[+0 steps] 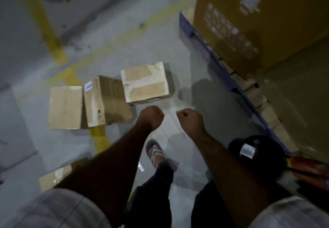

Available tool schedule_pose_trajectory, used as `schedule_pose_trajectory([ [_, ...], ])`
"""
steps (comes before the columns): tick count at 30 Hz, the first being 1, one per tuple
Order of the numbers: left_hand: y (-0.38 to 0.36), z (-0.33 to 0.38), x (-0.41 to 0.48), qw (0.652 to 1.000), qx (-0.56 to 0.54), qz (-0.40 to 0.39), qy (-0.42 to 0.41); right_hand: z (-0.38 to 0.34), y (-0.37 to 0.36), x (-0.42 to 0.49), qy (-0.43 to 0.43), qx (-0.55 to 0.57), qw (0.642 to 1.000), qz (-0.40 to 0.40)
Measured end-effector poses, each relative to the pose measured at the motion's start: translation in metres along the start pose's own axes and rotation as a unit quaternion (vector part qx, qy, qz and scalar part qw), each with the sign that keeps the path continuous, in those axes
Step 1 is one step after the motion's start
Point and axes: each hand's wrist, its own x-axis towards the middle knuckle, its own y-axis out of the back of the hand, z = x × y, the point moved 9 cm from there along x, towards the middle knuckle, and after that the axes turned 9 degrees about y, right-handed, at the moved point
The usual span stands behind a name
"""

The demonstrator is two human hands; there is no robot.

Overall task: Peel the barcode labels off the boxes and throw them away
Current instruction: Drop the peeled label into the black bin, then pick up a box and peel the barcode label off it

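Note:
Three cardboard boxes lie on the grey floor ahead of me. The left box (65, 107) is flattened. The middle box (105, 101) lies open and carries a small white label (88, 86) near its top edge. The right box (145, 82) is closed, with torn tape patches on top. My left hand (152, 116) is clenched in a fist just below the middle and right boxes, touching neither. My right hand (189, 119) is also a fist, a short way to the right. Neither hand shows anything in it.
A tall yellow-brown carton (249, 23) with label remnants stands on a blue pallet (222, 71) at the right. A black bin (258, 154) with white scraps sits by my right forearm. Yellow lines cross the floor. Another cardboard piece (53, 176) lies at lower left. My sandalled foot (154, 152) is below my hands.

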Motion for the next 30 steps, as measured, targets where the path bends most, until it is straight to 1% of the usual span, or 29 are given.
schedule_pose_trajectory([
  [4, 0.063, -0.048, 0.023, 0.999, -0.025, 0.028, 0.026, -0.074, -0.030, 0.028, 0.037, -0.031, 0.999, -0.010],
  [7, 0.085, -0.079, 0.048, 0.995, -0.078, 0.042, 0.045, -0.100, -0.054, 0.054, 0.057, -0.055, 0.996, -0.038],
  [9, 0.090, -0.096, 0.072, 0.992, -0.107, 0.038, 0.060, -0.101, -0.071, 0.079, 0.059, -0.063, 0.994, -0.061],
  [13, 0.081, -0.141, 0.136, 0.985, -0.137, 0.016, 0.107, -0.071, -0.108, 0.146, 0.034, -0.126, 0.987, -0.094],
  [17, 0.044, -0.188, 0.217, 0.975, -0.165, -0.004, 0.146, -0.011, -0.158, 0.225, 0.009, -0.188, 0.972, -0.139],
  [20, 0.010, -0.206, 0.279, 0.965, -0.204, -0.001, 0.165, 0.032, -0.194, 0.278, -0.007, -0.186, 0.971, -0.148],
  [22, -0.010, -0.214, 0.316, 0.957, -0.229, 0.007, 0.177, 0.052, -0.216, 0.304, -0.002, -0.202, 0.966, -0.162],
  [24, -0.025, -0.218, 0.344, 0.953, -0.247, 0.007, 0.175, 0.062, -0.228, 0.323, 0.004, -0.222, 0.964, -0.147],
  [27, -0.042, -0.224, 0.364, 0.945, -0.260, -0.001, 0.200, 0.070, -0.231, 0.340, -0.010, -0.181, 0.979, -0.089],
  [30, -0.038, -0.223, 0.360, 0.939, -0.271, -0.002, 0.212, 0.064, -0.224, 0.338, -0.014, -0.162, 0.984, -0.072],
])
